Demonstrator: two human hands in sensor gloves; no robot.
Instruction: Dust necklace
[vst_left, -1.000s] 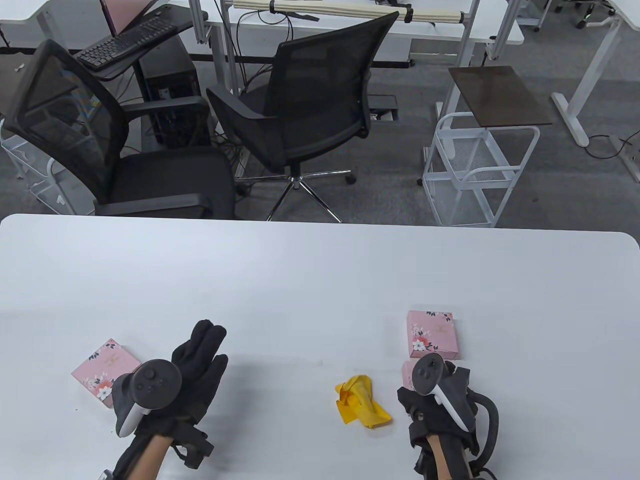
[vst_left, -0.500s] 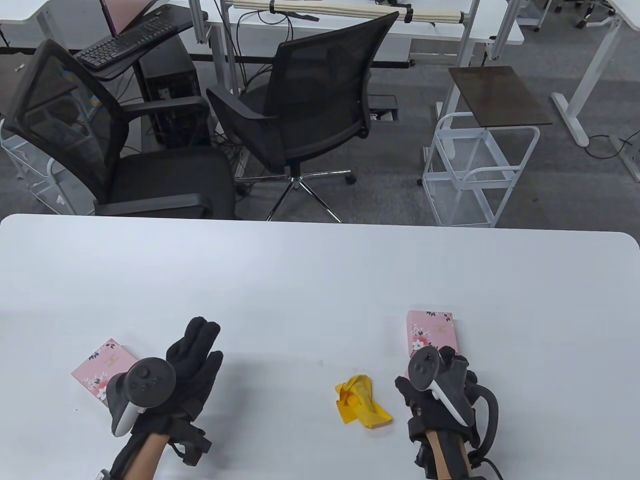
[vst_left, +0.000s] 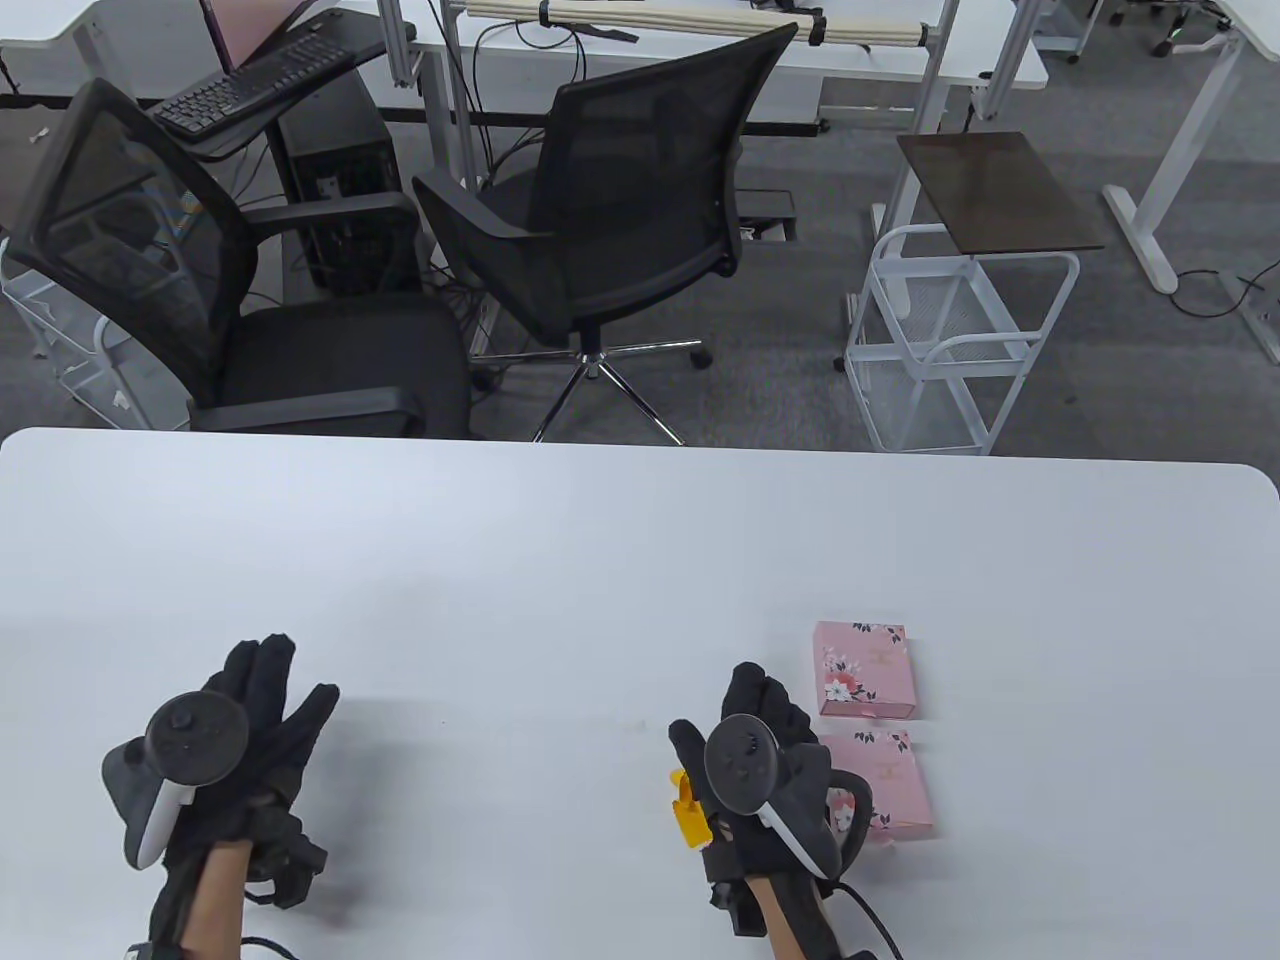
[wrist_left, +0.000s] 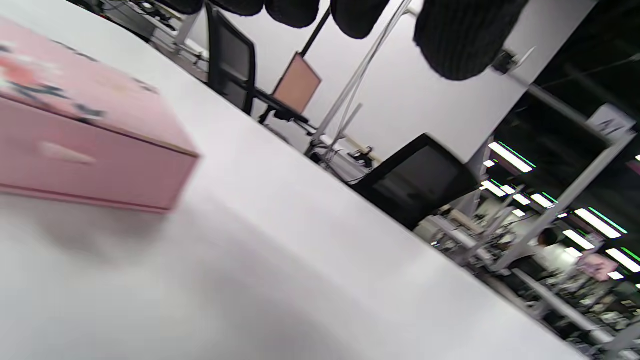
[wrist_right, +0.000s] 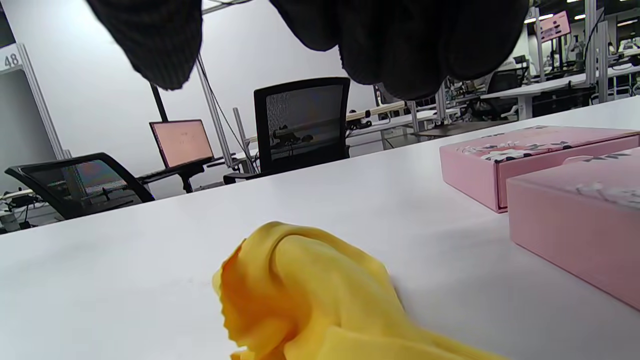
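Yellow cloth (vst_left: 688, 812) lies under the right hand (vst_left: 765, 775) near the table's (vst_left: 640, 560) front edge; left hand (vst_left: 235, 745) spread, well apart. Right wrist view: fingers (wrist_right: 400, 45) hover above the cloth (wrist_right: 300, 290), ungrasped. Necklace unseen, presumably boxed.

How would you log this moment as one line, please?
left hand: open, over pink box | right hand: above yellow cloth, not gripping

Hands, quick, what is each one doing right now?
Left hand: open, fingers spread, holding nothing.
Right hand: above the yellow cloth, holding nothing yet.
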